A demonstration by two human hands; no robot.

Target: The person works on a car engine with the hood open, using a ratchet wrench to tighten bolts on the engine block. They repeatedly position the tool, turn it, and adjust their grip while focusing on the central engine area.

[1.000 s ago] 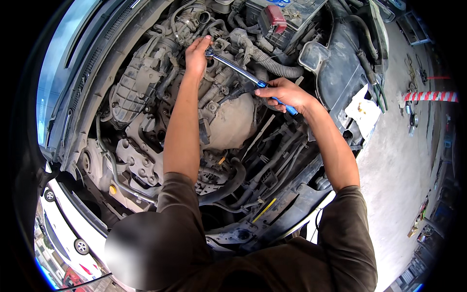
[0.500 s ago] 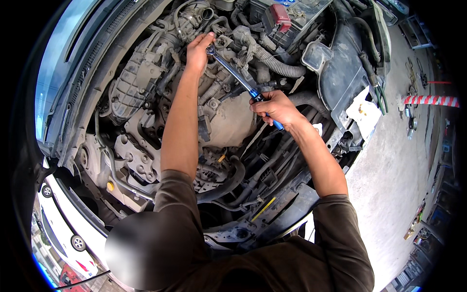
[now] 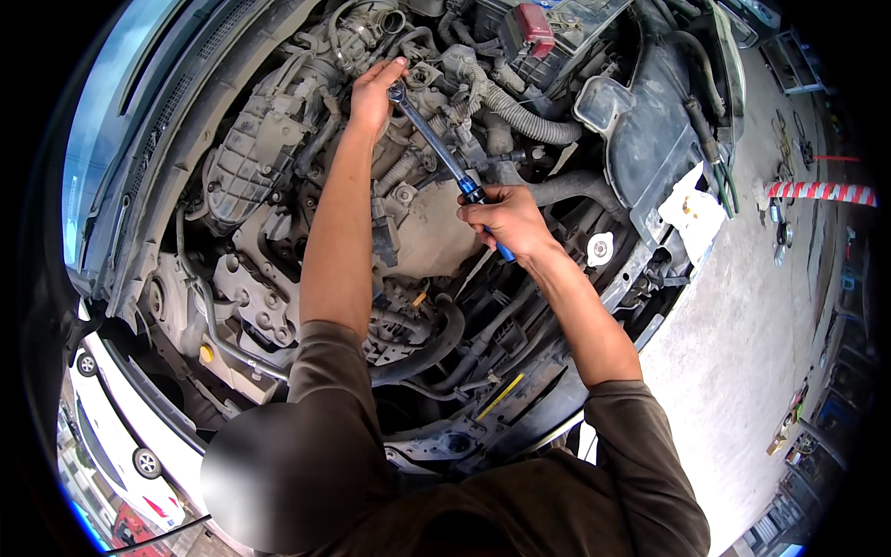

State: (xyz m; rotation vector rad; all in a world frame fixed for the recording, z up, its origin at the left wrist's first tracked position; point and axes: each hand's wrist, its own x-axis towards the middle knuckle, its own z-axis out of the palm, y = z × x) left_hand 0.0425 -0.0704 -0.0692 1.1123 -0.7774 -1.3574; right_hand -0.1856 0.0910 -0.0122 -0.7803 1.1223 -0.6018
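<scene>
My right hand point(image 3: 506, 218) is wrapped round the blue handle of a ratchet wrench point(image 3: 429, 135), whose chrome shaft slants up and left across the engine point(image 3: 436, 227). At the wrench's head, my left hand point(image 3: 374, 91) is closed against it, thumb pointing up and right. What the head sits on, down among the dusty engine parts, is hidden by the hand and the wrench. A ribbed grey hose point(image 3: 529, 123) runs to the right of the shaft. Below the wrench lies a broad flat cover on the gearbox side.
A battery with a red terminal cover point(image 3: 534, 30) stands at the far right of the bay. Close to my right wrist is a round metal cap point(image 3: 600, 249). A stained white cloth point(image 3: 691, 213) hangs over the right edge. Beyond lies concrete floor point(image 3: 742, 343).
My right hand has swung the wrench handle to the left, while the head stays nearly in place under my left hand. The round cap by my wrist has come fully into sight.
</scene>
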